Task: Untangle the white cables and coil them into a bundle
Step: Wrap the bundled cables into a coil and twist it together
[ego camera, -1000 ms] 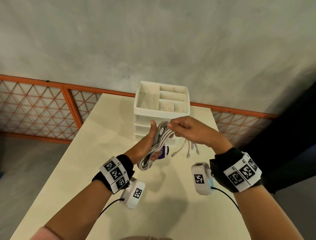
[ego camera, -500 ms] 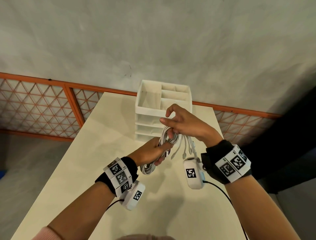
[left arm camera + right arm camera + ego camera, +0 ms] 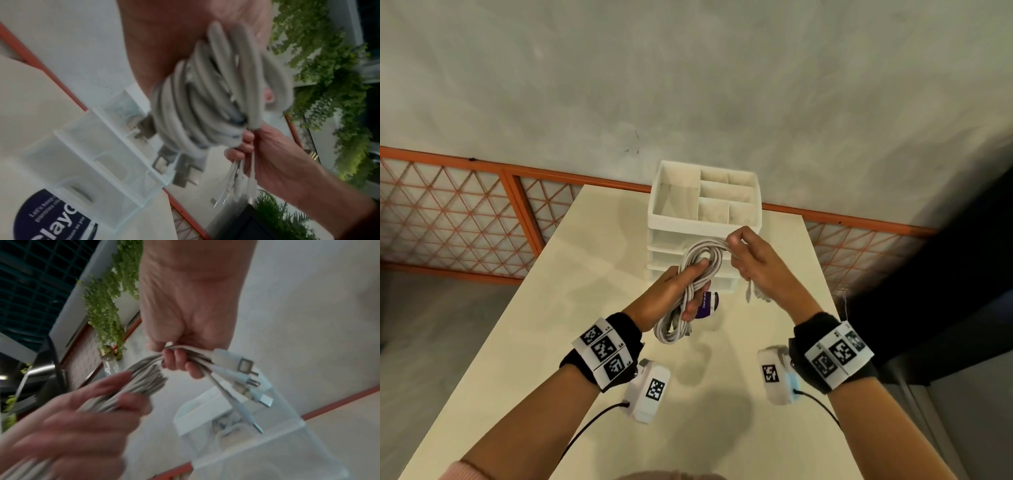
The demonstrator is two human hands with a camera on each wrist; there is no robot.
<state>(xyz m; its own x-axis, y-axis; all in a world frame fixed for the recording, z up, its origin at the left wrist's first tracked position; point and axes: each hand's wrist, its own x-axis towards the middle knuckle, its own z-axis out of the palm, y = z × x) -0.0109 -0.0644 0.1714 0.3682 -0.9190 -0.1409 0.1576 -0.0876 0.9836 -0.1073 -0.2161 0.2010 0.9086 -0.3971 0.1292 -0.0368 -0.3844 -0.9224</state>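
A bundle of white cables (image 3: 690,291) is looped in several turns and held in the air over the cream table (image 3: 551,325). My left hand (image 3: 671,291) grips the middle of the loops, thumb over them. My right hand (image 3: 751,260) pinches the strands at the top right of the coil, and the plug ends (image 3: 755,293) hang below it. In the left wrist view the cables (image 3: 205,97) run from my palm to the right hand (image 3: 273,155). The right wrist view shows the right hand (image 3: 185,344) curled round the strands, with the connectors (image 3: 242,369) sticking out.
A white drawer organiser (image 3: 705,219) with open top compartments stands at the table's far edge, just behind my hands. A round purple-labelled object (image 3: 707,305) lies on the table under the cables. An orange lattice railing (image 3: 465,212) and a grey wall lie beyond.
My right hand has swung up and to the right with the loose strands, carrying them over the top of the coil. The left hand keeps its grip on the bundle, shifted slightly.
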